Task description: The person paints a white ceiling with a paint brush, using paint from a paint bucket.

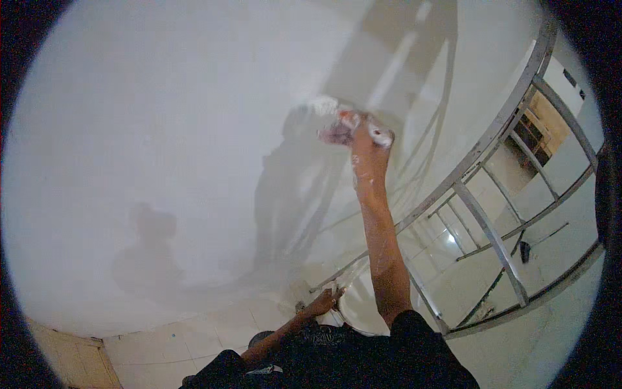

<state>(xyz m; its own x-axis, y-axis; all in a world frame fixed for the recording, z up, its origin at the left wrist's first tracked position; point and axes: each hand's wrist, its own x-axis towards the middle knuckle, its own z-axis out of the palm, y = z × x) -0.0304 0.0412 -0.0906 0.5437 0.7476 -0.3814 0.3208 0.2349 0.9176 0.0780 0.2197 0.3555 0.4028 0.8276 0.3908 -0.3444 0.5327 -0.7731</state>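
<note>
My right arm reaches up to a white wall. My right hand is against it or just off it, blurred and smeared with white paste. Its fingers look closed, but what they hold is hidden. A bright white patch shows at the fingertips; I cannot tell whether it is paste or a tool. Low in front of my body, my left hand is curled round something small and whitish, close to the lower end of a metal ladder. A pale rounded thing, perhaps a bucket, sits beside it.
The ladder slants along my right side, its rungs toward me. Light floor tiles lie below left, with a wooden panel in the corner. A dark opening shows beyond the ladder. Shadows of me and the ladder fall on the wall.
</note>
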